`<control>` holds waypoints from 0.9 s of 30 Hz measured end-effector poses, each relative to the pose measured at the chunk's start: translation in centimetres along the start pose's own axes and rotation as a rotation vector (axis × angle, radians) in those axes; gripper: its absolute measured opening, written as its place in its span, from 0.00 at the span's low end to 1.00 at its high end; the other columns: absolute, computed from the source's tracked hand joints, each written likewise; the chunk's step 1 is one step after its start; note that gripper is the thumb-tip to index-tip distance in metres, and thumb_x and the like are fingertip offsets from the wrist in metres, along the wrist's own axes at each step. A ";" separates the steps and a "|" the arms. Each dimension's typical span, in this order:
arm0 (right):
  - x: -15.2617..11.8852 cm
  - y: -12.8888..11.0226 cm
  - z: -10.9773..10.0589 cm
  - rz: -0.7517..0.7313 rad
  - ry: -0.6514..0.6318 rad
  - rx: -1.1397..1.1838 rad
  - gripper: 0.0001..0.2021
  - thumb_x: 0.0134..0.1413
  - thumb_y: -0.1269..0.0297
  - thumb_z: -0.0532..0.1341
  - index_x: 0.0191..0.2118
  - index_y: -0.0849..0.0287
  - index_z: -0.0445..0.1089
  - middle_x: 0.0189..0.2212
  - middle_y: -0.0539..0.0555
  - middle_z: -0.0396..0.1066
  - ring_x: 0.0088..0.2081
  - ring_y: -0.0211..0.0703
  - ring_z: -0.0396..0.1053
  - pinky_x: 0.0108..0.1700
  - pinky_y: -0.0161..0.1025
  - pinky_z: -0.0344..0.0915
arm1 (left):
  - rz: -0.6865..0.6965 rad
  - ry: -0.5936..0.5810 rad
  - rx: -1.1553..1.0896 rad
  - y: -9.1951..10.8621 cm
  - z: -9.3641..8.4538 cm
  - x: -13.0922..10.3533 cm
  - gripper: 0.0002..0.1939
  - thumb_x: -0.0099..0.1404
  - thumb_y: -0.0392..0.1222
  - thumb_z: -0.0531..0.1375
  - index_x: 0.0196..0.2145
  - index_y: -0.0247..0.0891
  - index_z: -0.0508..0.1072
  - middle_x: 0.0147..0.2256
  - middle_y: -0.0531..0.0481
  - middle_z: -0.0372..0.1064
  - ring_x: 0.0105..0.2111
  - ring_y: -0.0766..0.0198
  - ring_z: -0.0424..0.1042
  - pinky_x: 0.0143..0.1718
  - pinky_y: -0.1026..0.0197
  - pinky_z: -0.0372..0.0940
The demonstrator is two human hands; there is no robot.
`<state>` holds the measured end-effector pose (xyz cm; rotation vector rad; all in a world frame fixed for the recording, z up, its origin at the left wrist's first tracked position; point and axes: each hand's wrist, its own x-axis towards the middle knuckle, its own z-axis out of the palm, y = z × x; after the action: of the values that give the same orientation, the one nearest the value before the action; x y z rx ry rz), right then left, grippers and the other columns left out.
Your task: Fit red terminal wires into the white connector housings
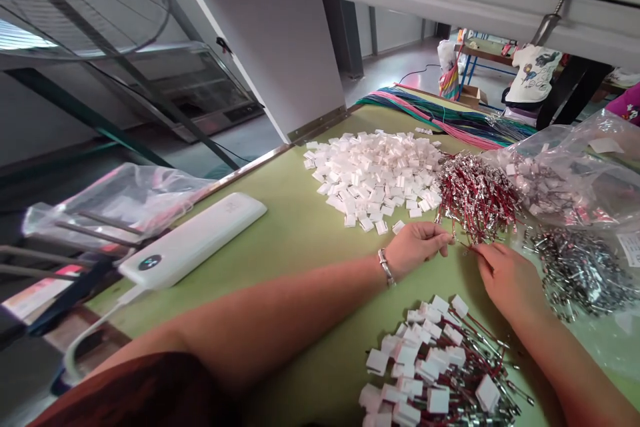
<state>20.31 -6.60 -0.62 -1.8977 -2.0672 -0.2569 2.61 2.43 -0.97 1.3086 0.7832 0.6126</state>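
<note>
My left hand (pixel 417 247), with a silver bracelet at the wrist, is closed in a pinch near the front edge of a pile of short red wires with metal ends (pixel 477 193). Close beside it on the right, my right hand (pixel 507 277) pinches a thin red wire at the same pile. What sits between the left fingertips is too small to make out. Behind my left hand spreads a heap of white plastic connectors (pixel 375 170). Nearer to me lies a group of white connectors joined to red and dark wires (pixel 425 360).
A white power bank (pixel 195 240) with a cable lies on the left. Plastic bags (pixel 575 173) and a pile of dark wires with metal ends (pixel 585 273) are at the right. Long coloured wires (pixel 425 113) run along the back, under a white overhead fixture (pixel 425 7).
</note>
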 end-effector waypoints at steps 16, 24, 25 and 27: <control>-0.1 11.1 -6.9 0.319 -0.259 -0.021 0.07 0.51 0.64 0.58 0.33 0.54 0.75 0.27 0.50 0.75 0.25 0.41 0.68 0.28 0.36 0.60 | 0.106 -0.171 0.165 1.3 2.7 0.3 0.05 0.56 0.40 0.61 0.25 0.35 0.73 0.23 0.53 0.69 0.23 0.71 0.64 0.26 0.68 0.61; -1.0 8.4 -2.1 0.197 -0.156 -0.362 0.09 0.58 0.66 0.53 0.32 0.58 0.70 0.34 0.57 0.70 0.34 0.45 0.68 0.28 0.38 0.56 | -0.017 -0.073 0.125 1.1 2.8 0.6 0.07 0.60 0.40 0.59 0.28 0.34 0.73 0.22 0.53 0.69 0.18 0.74 0.59 0.20 0.70 0.55; -1.2 8.1 -2.2 0.195 -0.106 -0.343 0.09 0.58 0.65 0.52 0.32 0.58 0.69 0.34 0.57 0.70 0.34 0.46 0.68 0.28 0.38 0.57 | -0.007 -0.078 0.134 1.2 2.5 0.5 0.07 0.60 0.39 0.59 0.27 0.34 0.73 0.22 0.53 0.69 0.18 0.74 0.59 0.20 0.70 0.55; -1.3 6.9 -2.9 0.216 -0.002 -0.198 0.09 0.59 0.64 0.51 0.34 0.58 0.67 0.33 0.57 0.71 0.31 0.45 0.68 0.28 0.39 0.58 | 0.027 -0.086 0.150 1.3 2.3 0.4 0.07 0.60 0.37 0.58 0.26 0.33 0.72 0.22 0.53 0.69 0.18 0.75 0.58 0.20 0.69 0.55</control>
<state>27.56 -8.15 1.05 -2.2178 -1.8768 -0.4206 4.70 1.63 0.43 1.4758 0.7527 0.5233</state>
